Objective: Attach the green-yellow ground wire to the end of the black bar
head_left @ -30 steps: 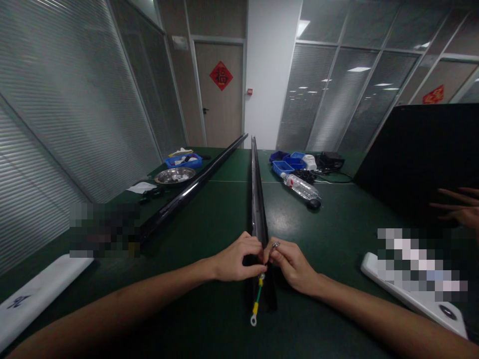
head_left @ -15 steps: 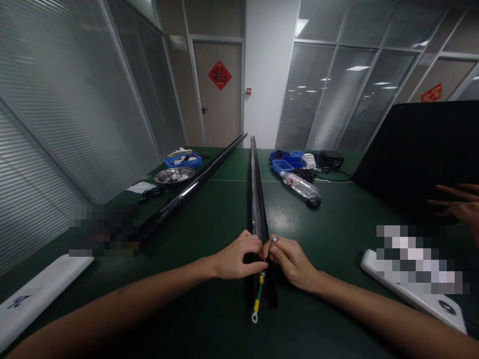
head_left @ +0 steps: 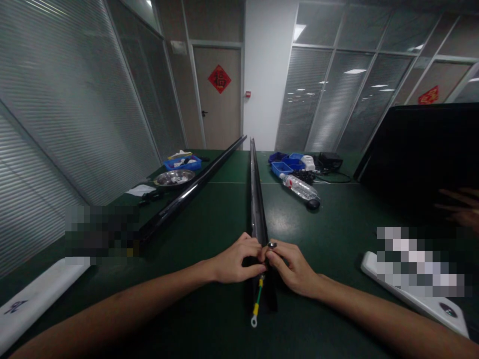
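Observation:
A long black metal channel (head_left: 256, 199) runs away from me along the table. Over its near end my left hand (head_left: 239, 259) is closed, fingers curled and thumb stretched to the right; what its fingertips hold is hidden. Touching it from the right, my right hand (head_left: 294, 267) is closed in a pinch. A small shiny metal piece with a round head (head_left: 272, 245) shows at its thumb and forefinger. Below the fingertips hangs a short green-and-yellow wire (head_left: 259, 296) with a ring terminal (head_left: 254, 322) at its lower end; its upper end is partly covered.
A second black rail (head_left: 187, 192) lies to the left, near a metal dish (head_left: 174, 178) and a blue tray (head_left: 182, 162). Right of the channel are blue bins (head_left: 282, 168) and a plastic bottle (head_left: 299, 187). A white device (head_left: 415, 299) and another person's hand (head_left: 462, 204) are far right.
The shiny metal piece in my right hand has tilted and shifted slightly left and down. My left hand stays almost in place. The other person's hand at the right has moved a little and is blurred.

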{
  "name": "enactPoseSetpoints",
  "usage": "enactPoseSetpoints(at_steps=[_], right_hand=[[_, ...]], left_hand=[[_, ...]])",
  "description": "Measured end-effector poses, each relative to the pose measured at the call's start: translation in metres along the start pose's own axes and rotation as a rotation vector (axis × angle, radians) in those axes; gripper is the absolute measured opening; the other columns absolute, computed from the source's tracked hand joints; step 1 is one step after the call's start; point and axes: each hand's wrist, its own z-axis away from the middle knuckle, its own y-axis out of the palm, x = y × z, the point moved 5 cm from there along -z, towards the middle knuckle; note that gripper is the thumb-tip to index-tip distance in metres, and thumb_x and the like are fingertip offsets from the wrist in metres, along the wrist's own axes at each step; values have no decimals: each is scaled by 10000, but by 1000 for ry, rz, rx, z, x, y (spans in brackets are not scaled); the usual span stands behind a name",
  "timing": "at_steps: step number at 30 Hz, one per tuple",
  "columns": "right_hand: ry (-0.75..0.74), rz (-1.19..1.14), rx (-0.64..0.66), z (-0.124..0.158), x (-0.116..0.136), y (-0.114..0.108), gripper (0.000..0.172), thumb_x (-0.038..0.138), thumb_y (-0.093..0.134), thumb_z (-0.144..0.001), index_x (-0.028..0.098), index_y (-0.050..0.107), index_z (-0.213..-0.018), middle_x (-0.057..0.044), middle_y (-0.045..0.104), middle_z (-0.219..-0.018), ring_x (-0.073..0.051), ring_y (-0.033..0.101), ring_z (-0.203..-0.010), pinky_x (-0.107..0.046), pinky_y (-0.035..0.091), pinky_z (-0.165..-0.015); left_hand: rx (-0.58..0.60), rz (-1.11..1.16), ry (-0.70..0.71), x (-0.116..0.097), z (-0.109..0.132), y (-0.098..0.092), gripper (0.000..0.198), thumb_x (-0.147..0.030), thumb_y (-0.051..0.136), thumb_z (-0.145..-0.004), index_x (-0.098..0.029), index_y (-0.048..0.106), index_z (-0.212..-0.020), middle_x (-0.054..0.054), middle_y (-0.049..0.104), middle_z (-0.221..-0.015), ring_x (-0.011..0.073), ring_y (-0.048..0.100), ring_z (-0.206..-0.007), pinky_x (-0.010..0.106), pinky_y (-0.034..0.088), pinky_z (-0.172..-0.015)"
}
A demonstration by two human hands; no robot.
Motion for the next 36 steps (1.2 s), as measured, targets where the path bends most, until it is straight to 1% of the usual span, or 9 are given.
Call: enactPoseSetpoints(at_steps=[8, 18, 22, 26, 30, 36], right_hand=[[9, 22, -5, 2, -1, 1, 261, 255, 448, -1096, 184, 636, -929, -44, 652, -856, -173, 622, -762, -286, 480, -748], [-66, -29, 5, 3, -1, 2, 263, 274, 458, -1095, 181, 603, -896, -51, 645, -848, -179, 637, -775, -298, 495, -751], [-71, 9, -1, 5, -3, 3, 245, 255, 469, -1089, 185, 594, -891, -40, 645, -834, -167, 626, -754, -286, 488, -742], [-72, 78, 4, 7, -3, 4, 235, 223, 466, -1084, 191, 586, -885, -25, 647, -817, -151, 612, -724, -267, 467, -720], [-62, 135, 29, 9, -3, 6, 227, 229, 454, -1086, 195, 583, -902, -21, 641, -804, -155, 611, -713, -270, 461, -709], [-73, 135, 29, 8, -3, 6, 241, 256, 456, -1094, 195, 585, -899, -12, 635, -785, -146, 597, -678, -261, 450, -679]], left_hand=[[13, -11, 2, -1, 0, 1, 176, -323, 602, -988, -190, 603, -872, 9, 687, -946, 196, 587, -972, 354, 328, -939], [7, -31, 28, -5, 1, 1, 116, -293, 635, -974, -197, 651, -912, 2, 697, -944, 193, 598, -985, 350, 315, -933], [6, -17, 24, -5, 1, 0, 102, -277, 647, -970, -197, 669, -911, -4, 704, -949, 188, 600, -995, 352, 309, -928], [20, -13, 23, -4, 1, 0, 148, -319, 627, -985, -209, 695, -913, 4, 705, -937, 196, 587, -977, 363, 318, -931], [32, -13, 44, -3, 0, 1, 203, -351, 602, -1014, -207, 699, -909, 4, 687, -925, 188, 585, -962, 361, 312, -923], [49, -14, 44, -2, 1, 1, 215, -364, 595, -1035, -208, 694, -924, -2, 680, -954, 185, 581, -989, 361, 292, -937]])
